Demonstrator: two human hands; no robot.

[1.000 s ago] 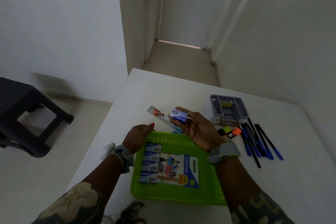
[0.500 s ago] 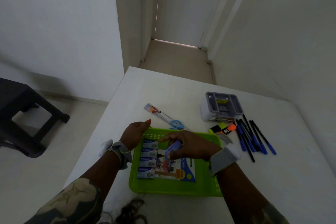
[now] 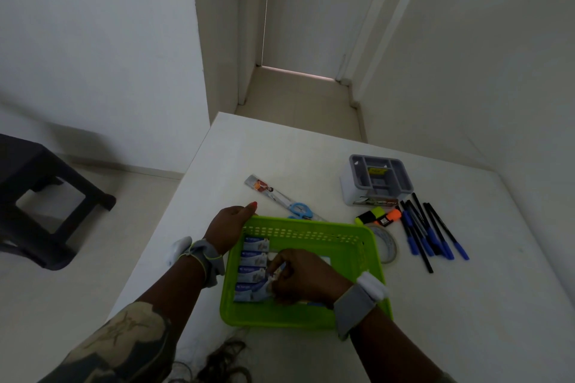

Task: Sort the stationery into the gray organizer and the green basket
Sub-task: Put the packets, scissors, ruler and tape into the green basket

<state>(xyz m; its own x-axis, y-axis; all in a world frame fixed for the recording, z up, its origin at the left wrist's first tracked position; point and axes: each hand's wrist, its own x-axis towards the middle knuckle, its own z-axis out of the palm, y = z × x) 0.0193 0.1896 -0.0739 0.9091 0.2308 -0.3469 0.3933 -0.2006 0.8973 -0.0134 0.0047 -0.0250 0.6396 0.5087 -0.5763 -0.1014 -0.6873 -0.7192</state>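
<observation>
The green basket [image 3: 323, 228] lies near the table's front edge. My left hand [image 3: 230, 224] grips its far left corner. Inside it, my right hand [image 3: 303, 277] pinches a small blue box [image 3: 277, 272] down beside a stacked row of similar blue-and-white boxes [image 3: 253, 261]. A printed card under my hand is mostly hidden. The gray organizer [image 3: 378, 179] stands at the back right, with a yellow item in one compartment.
A ruler [image 3: 267, 188] and blue-handled scissors [image 3: 300, 210] lie behind the basket. Yellow and orange highlighters [image 3: 378, 216], a tape roll [image 3: 387, 246] and several blue and black pens [image 3: 431, 233] lie to the right. A dark stool [image 3: 34, 196] stands on the floor left.
My right hand carried the small blue box from above the table's middle down into the basket, next to the row of boxes. My left hand stayed on the basket's corner.
</observation>
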